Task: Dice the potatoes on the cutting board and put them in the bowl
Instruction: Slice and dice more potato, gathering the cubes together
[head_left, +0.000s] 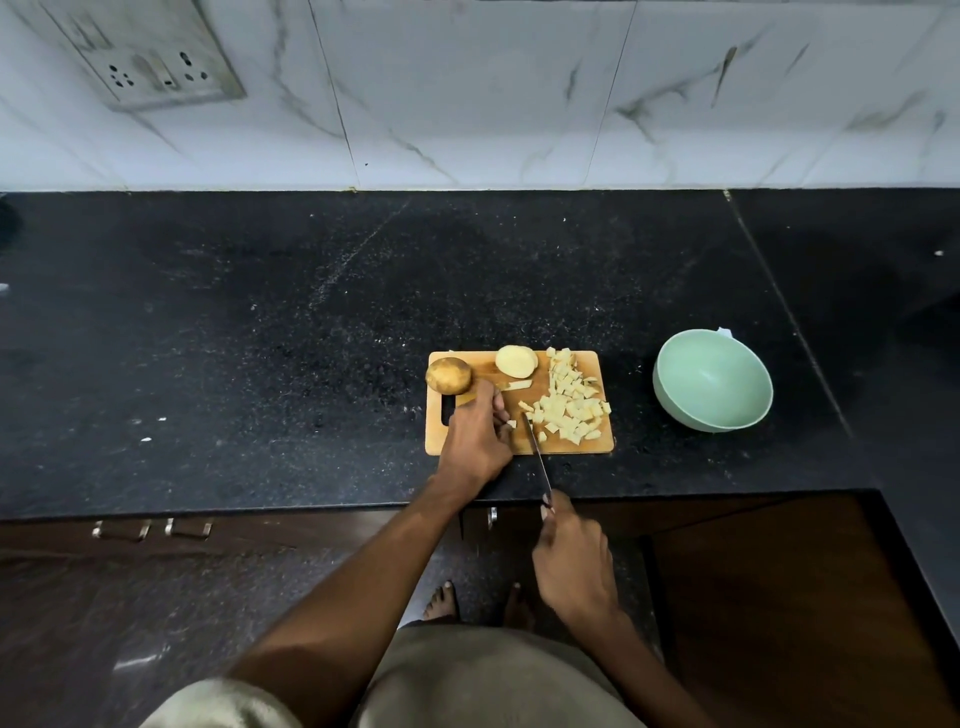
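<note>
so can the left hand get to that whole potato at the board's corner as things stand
Probably yes. The whole potato sits just beyond the left hand, at the far left corner of the cutting board, with nothing between them. The hand seems to be steadying a potato piece by the knife, so it would have to let go first.

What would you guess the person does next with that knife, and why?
Probably another chop: the right hand holds the knife beside the small potato piece under the left hand. The bowl holds nothing yet.
</note>
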